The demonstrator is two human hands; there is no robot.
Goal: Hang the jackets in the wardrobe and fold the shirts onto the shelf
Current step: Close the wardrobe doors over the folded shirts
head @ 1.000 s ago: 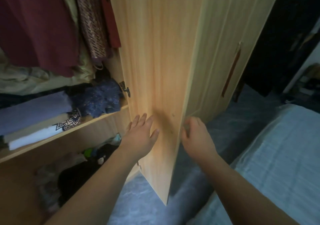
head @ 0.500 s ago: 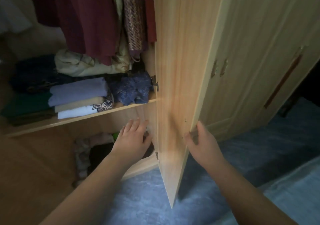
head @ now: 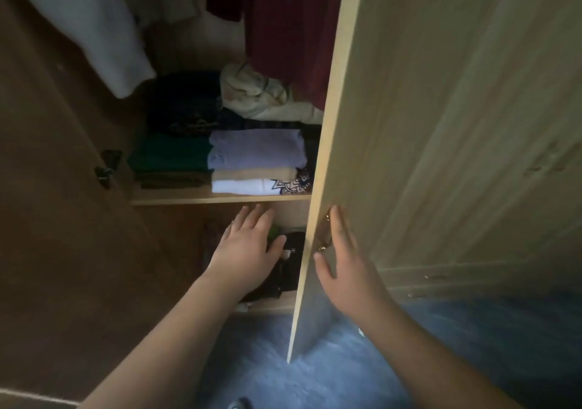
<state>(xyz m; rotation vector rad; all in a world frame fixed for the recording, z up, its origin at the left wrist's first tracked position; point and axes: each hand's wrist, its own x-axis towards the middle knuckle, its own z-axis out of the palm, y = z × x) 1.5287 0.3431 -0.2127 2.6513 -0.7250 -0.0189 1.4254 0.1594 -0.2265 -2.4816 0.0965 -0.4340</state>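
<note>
On the pale wooden shelf (head: 189, 201), at twelve o'clock from both hands, the task's items lay stacked: a lilac folded shirt (head: 256, 149) on top, a beige layer under it, and a white folded shirt with a patterned print (head: 242, 186) at the bottom. At nine o'clock of that stack sat a dark green folded pile (head: 170, 153).

Hung above, at twelve o'clock: a maroon hanging garment (head: 286, 31); at eleven o'clock, a white hanging garment (head: 104, 37).

Judged state: shelf stocked, rail occupied, work apparently near its end. Whether any pieces remained elsewhere could not be told.

Left hand (head: 248, 248): fingers straight and spread, holding nothing, before the lower compartment.

Right hand (head: 343, 264): fingers straight, laid flat on the light wooden wardrobe door (head: 441, 125) near its edge.

Unsorted: a cream crumpled cloth (head: 261, 97) behind the stacks; black clothing (head: 283, 270) below.

Obscured: that door hid the wardrobe's three o'clock side; the rail and hangers were cut off at the top; a small gold glint beside the right fingers was unidentifiable.
</note>
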